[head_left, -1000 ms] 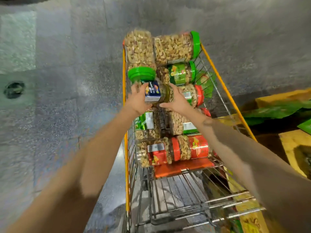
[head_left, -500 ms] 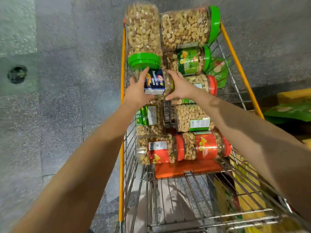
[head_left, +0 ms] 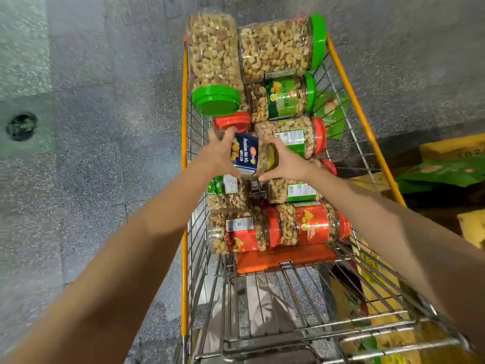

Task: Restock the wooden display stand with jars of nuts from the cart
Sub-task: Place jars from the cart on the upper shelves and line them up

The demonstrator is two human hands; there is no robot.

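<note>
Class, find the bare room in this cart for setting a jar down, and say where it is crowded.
Free: the bare wire grid between the orange panel and the near end of the cart. Crowded: jars fill everything beyond that panel.

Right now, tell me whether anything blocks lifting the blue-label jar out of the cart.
Nothing visible. The left hand and right hand grip the jar, which is above the other jars with open space overhead. The stand is out of view.
</note>
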